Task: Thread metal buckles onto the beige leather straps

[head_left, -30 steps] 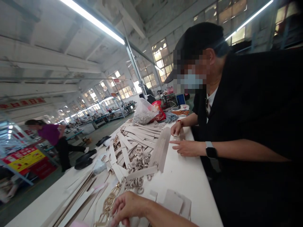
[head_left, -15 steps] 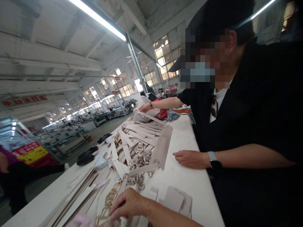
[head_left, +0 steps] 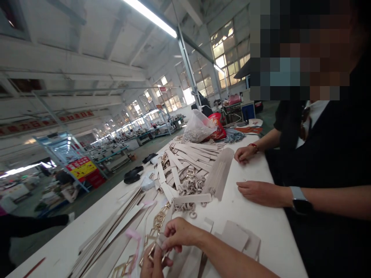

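At the bottom middle, my right hand pinches the end of a light grey strip. Just below and left of it, my left hand has its fingers closed on a gold buckle; the two hands nearly touch. More gold buckles lie in a row behind my hands and at the left. Long grey strips are stacked on the left of the white table. Beyond my hands is a heap of grey straps with small grey loops.
A co-worker in black sits on the right, both hands on the table. Wide grey pieces lie near my right forearm. At the far end stand a clear plastic bag and a red bag. Black items lie by the left edge.
My left hand has come into fuller view with the buckle, and my right hand now meets it. The co-worker's far hand has drawn back from the plastic bag. The view has shifted left.
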Tool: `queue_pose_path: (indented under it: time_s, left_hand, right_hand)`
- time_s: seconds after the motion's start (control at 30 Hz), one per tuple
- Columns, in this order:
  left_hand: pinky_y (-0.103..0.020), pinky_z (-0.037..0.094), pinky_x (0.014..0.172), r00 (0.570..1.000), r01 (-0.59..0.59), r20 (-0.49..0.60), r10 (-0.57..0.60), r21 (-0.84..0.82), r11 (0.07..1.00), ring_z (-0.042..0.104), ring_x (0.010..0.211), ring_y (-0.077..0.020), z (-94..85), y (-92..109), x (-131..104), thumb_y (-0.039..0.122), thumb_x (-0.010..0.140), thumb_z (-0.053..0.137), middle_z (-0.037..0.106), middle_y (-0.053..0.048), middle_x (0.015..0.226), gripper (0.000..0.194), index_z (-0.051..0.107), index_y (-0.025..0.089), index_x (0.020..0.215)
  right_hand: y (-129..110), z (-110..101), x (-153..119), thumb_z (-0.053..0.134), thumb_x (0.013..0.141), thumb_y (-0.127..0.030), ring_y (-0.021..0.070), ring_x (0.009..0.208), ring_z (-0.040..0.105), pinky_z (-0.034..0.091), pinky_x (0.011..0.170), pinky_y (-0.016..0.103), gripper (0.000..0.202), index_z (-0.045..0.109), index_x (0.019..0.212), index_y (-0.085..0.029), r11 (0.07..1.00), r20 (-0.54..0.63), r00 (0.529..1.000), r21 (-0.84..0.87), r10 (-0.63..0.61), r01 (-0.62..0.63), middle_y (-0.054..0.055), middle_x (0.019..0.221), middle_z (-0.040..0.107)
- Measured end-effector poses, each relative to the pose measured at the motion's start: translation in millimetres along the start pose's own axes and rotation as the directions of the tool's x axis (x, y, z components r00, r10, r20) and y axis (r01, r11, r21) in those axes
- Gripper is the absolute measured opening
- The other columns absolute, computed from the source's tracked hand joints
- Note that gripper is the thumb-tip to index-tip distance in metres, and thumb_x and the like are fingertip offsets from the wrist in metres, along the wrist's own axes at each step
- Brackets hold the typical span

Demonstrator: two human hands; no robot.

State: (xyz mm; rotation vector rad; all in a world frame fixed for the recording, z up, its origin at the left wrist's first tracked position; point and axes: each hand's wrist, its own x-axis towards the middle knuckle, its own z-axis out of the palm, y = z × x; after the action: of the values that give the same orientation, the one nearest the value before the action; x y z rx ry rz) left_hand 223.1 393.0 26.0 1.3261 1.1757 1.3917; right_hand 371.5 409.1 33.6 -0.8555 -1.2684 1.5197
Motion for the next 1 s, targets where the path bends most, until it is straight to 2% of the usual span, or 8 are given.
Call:
queue_pose_path:
  time_s: [0.3, 0.43, 0.53, 0.6, 0.7, 0.77, 0.87, 1.0]
  left_hand:
    - [-0.029, 0.054, 0.049, 0.99, 0.128, 0.075, -0.121, -0.092, 0.988, 0.057, 0.049, -0.0144, 3.1, -4.3, -1.4, 0.059, 0.062, 0.069, 0.064, -0.002, 0.069, 0.056, 0.06, 0.015, 0.095]
    - [-0.024, 0.049, 0.047, 0.979, 0.163, 0.14, -0.149, -0.091, 0.982, 0.054, 0.047, -0.0119, -2.3, -5.7, 3.1, 0.054, 0.058, 0.073, 0.063, -0.001, 0.063, 0.048, 0.06, 0.014, 0.082]
    - [-0.023, 0.046, 0.044, 0.985, 0.148, 0.097, -0.139, -0.087, 0.985, 0.051, 0.042, -0.0105, -2.9, -5.3, 4.9, 0.056, 0.059, 0.072, 0.064, -0.002, 0.061, 0.049, 0.06, 0.014, 0.079]
    - [-0.023, 0.045, 0.042, 0.992, 0.118, 0.062, -0.113, -0.084, 0.989, 0.049, 0.039, -0.0097, -0.5, -4.6, 3.8, 0.058, 0.061, 0.07, 0.065, -0.002, 0.062, 0.05, 0.061, 0.013, 0.082]
    - [-0.022, 0.042, 0.04, 0.995, 0.053, 0.084, -0.047, -0.068, 0.996, 0.048, 0.038, -0.0092, 4.2, -3.2, -1.1, 0.057, 0.063, 0.069, 0.063, -0.001, 0.06, 0.048, 0.06, 0.014, 0.082]
    - [-0.022, 0.041, 0.04, 0.994, 0.004, 0.109, 0.001, -0.048, 0.999, 0.048, 0.039, -0.01, 6.4, -1.5, -5.6, 0.055, 0.064, 0.069, 0.061, 0.0, 0.059, 0.045, 0.06, 0.014, 0.08]
    - [-0.024, 0.042, 0.044, 0.991, -0.062, 0.119, 0.063, -0.01, 0.998, 0.049, 0.04, -0.0117, 8.5, 2.9, -12.8, 0.054, 0.069, 0.065, 0.057, 0.002, 0.054, 0.041, 0.058, 0.016, 0.082]
    - [-0.025, 0.042, 0.051, 0.984, -0.148, 0.107, 0.141, 0.058, 0.987, 0.051, 0.044, -0.0132, 9.8, 12.9, -20.2, 0.05, 0.075, 0.062, 0.054, 0.004, 0.047, 0.036, 0.057, 0.016, 0.088]
  right_hand:
    - [-3.1, -4.7, -3.8, 0.082, 0.048, -0.038, 0.0054, 0.033, 0.047, 0.033, 0.03, 0.013, 0.04, 0.052, 0.059, -0.014, 0.996, -0.012, 0.999, -0.074, 0.037, -0.038, -0.006, 0.047, 0.056]
    - [-3.1, -6.3, -2.3, 0.082, 0.05, -0.032, 0.007, 0.036, 0.047, 0.035, 0.034, 0.016, 0.035, 0.057, 0.068, -0.015, 0.996, 0.051, 0.997, -0.077, 0.051, -0.047, -0.005, 0.051, 0.058]
    - [-5.3, -4.0, 0.6, 0.071, 0.067, -0.034, 0.0078, 0.042, 0.048, 0.039, 0.042, 0.02, 0.023, 0.066, 0.077, -0.015, 0.969, -0.203, 0.97, -0.233, -0.133, 0.084, -0.002, 0.059, 0.06]
    - [-6.1, -2.0, 2.2, 0.064, 0.073, -0.025, 0.0116, 0.058, 0.056, 0.046, 0.059, 0.026, 0.014, 0.069, 0.083, -0.017, 0.83, -0.309, 0.851, -0.508, -0.425, 0.23, 0.001, 0.072, 0.065]
    - [-4.6, -0.3, 2.3, 0.057, 0.07, -0.009, 0.0186, 0.094, 0.058, 0.04, 0.09, 0.035, 0.028, 0.071, 0.089, -0.023, 0.469, -0.068, 0.724, -0.802, -0.687, 0.369, 0.002, 0.094, 0.069]
    - [-3.2, -0.8, 1.5, 0.054, 0.07, -0.008, 0.021, 0.104, 0.054, 0.035, 0.095, 0.039, 0.031, 0.072, 0.088, -0.025, 0.367, 0.048, 0.757, -0.853, -0.652, 0.371, 0.001, 0.094, 0.07]
    - [-3.3, -3.3, 1.8, 0.052, 0.073, -0.01, 0.0214, 0.103, 0.054, 0.037, 0.091, 0.039, 0.028, 0.072, 0.084, -0.026, 0.359, 0.069, 0.823, -0.877, -0.564, 0.32, 0.001, 0.086, 0.069]
    - [-13.9, -3.7, 3.0, 0.054, 0.071, -0.01, 0.0175, 0.086, 0.056, 0.043, 0.086, 0.032, 0.024, 0.072, 0.081, -0.021, 0.322, 0.115, 0.76, -0.858, -0.639, 0.401, 0.002, 0.079, 0.066]
